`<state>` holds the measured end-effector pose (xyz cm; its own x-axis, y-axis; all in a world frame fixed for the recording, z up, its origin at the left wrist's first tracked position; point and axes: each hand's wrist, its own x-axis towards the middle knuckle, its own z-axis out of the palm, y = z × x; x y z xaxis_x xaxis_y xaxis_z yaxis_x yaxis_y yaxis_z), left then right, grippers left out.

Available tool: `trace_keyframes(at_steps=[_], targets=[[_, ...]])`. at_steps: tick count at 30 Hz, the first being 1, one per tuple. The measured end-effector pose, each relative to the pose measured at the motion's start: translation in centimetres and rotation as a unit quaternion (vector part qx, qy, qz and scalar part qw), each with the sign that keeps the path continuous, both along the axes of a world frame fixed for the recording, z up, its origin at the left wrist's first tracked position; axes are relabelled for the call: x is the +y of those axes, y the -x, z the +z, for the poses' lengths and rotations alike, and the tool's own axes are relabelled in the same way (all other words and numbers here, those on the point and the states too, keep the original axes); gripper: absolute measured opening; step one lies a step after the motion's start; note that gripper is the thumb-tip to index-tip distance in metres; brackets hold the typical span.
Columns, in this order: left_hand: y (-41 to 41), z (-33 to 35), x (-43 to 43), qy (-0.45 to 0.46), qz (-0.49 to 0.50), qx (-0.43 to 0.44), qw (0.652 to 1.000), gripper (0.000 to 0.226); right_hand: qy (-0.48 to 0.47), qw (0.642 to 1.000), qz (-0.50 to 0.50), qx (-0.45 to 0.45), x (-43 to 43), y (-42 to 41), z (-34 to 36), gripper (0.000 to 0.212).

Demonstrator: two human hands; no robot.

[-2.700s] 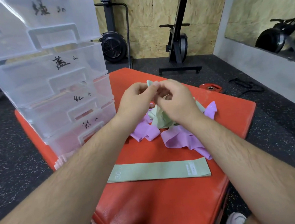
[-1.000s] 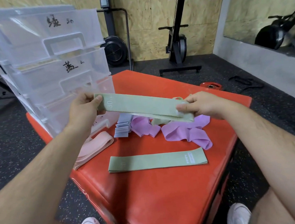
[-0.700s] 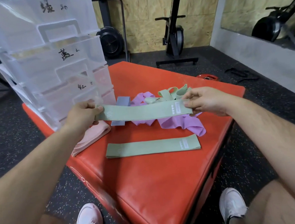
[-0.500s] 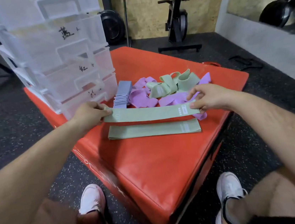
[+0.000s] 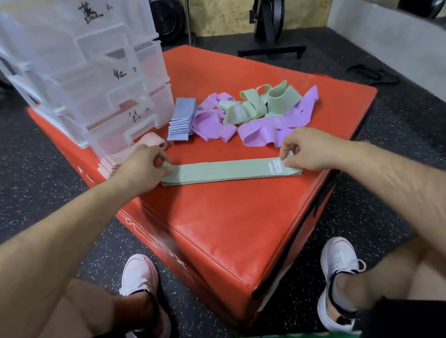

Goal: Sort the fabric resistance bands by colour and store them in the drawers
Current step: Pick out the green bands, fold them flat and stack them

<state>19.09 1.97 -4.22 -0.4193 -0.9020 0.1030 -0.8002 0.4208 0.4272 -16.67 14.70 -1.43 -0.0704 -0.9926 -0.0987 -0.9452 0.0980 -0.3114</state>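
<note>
A flat green band lies stretched out on top of another green band on the red padded box. My left hand pinches its left end and my right hand pinches its right end, by the label. Behind them sits a loose heap of purple bands and crumpled green bands. A neat stack of blue-grey bands and a pile of pink bands lie beside the clear plastic drawer unit at the left, its drawers marked with handwritten labels.
The red box stands on a dark speckled gym floor. My two feet in white shoes rest on either side of its near corner. An exercise bike and a wooden wall are at the back.
Both hands lifted a green band out of the heap, stretched it flat and lowered it onto the green band lying at the front. My view tilted downward.
</note>
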Motion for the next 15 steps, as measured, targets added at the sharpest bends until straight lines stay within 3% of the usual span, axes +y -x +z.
trace_keyframes(at_steps=[3,7,10,15], targets=[[-0.06,0.13,0.42,0.002,-0.071,0.024,0.997,0.03,-0.007,1.0,0.02,-0.003,0.15,0.16,0.34,0.014],[-0.27,0.38,0.85,-0.059,-0.18,-0.004,0.982,0.056,-0.065,0.997,0.044,-0.011,0.82,-0.06,0.97,0.045],[-0.39,0.15,0.62,-0.057,-0.203,-0.019,0.977,0.047,-0.074,0.995,0.061,0.026,0.98,-0.04,0.86,0.056],[-0.19,0.26,0.56,-0.034,-0.219,-0.018,0.975,0.041,-0.075,0.993,0.079,0.055,1.02,0.0,0.96,0.05]])
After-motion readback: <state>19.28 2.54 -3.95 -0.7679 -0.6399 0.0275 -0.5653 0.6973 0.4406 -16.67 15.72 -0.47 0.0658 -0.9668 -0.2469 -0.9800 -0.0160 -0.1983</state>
